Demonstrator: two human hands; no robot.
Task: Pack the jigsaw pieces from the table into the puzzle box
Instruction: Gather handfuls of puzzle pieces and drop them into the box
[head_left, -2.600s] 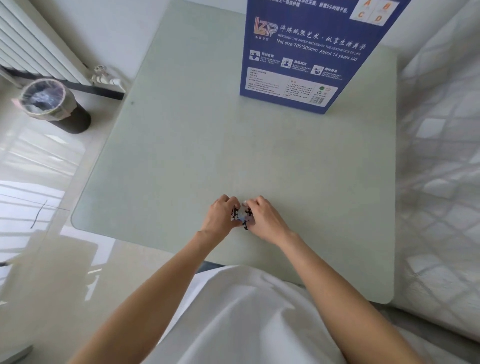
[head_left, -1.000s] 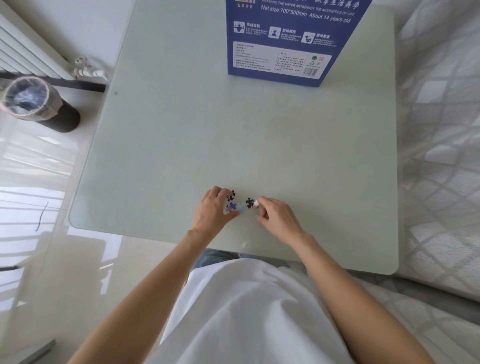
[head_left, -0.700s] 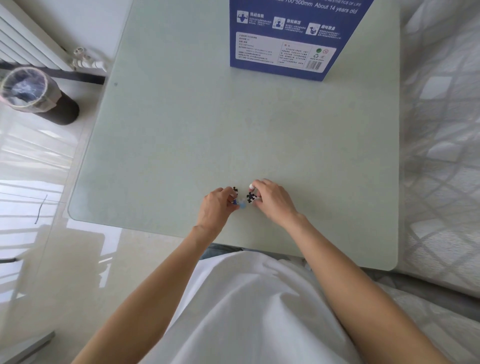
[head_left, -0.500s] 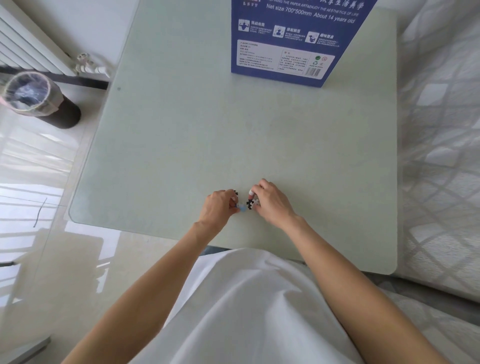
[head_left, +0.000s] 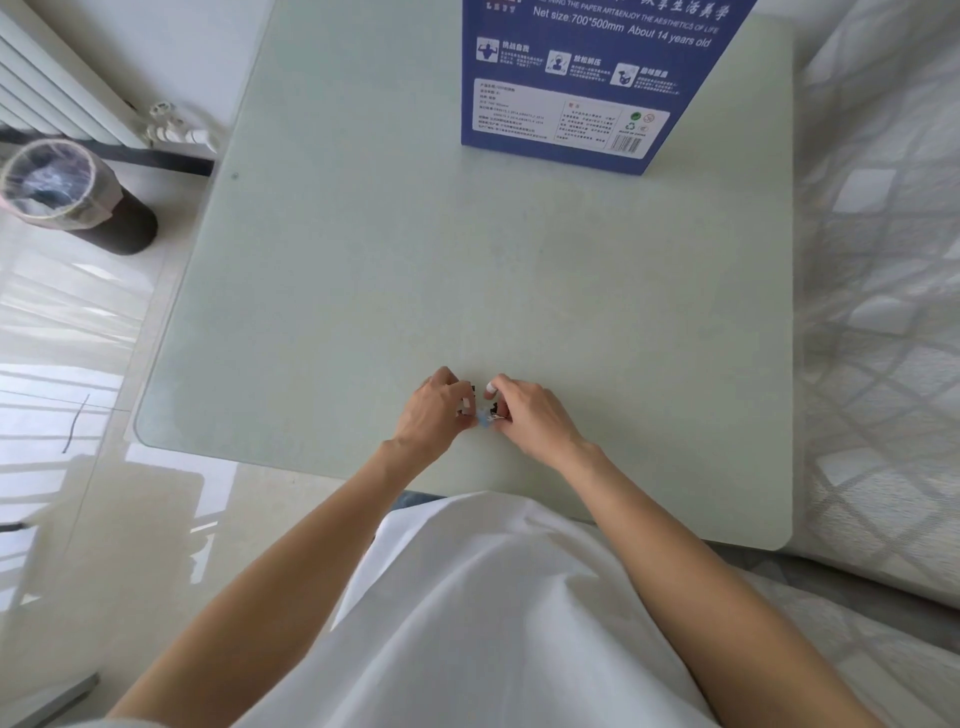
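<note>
Pinching from both sides, my left hand (head_left: 435, 415) and right hand (head_left: 530, 415) are close together on the near part of the surface (head_left: 363, 291), fingers curled around a small cluster of jigsaw pieces (head_left: 485, 415) between them. How many pieces I cannot tell. Well beyond the hands, the blue box (head_left: 582, 83) stands at the far edge.

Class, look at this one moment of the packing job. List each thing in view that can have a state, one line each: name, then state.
left hand: fingers curled, pinching jigsaw pieces
right hand: fingers curled, pinching jigsaw pieces
jigsaw pieces: bunched between both hands at the table's near edge, not yet packed
puzzle box: standing upright at the table's far side; whether open cannot be told
waste bin: upright on the floor, lined with a bag
</note>
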